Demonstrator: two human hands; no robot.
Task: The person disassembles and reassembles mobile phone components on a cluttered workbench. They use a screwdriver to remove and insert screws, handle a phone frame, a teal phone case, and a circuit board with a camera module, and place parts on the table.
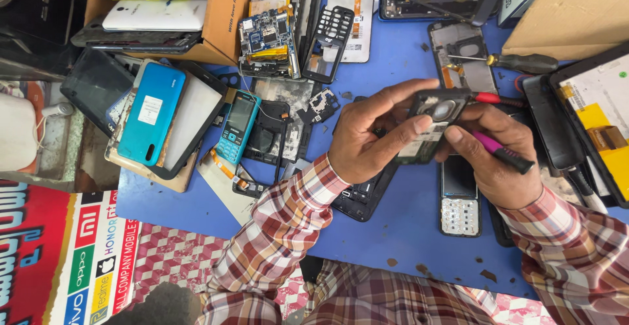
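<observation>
Your left hand (pixel 363 145) has its grip closed on a small opened phone body (pixel 432 125), thumb across its face, held above the blue bench (pixel 406 227). Your right hand (pixel 501 161) supports the phone from beneath and pinches a pink-handled tool (pixel 503 151). A keypad phone (pixel 459 197) lies just below on the bench; a turquoise keypad phone (pixel 237 128) lies well left.

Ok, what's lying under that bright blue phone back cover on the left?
The blue back cover rests on a dark-framed screen panel, itself on a tan board. Whatever lies directly beneath the cover is hidden.
</observation>
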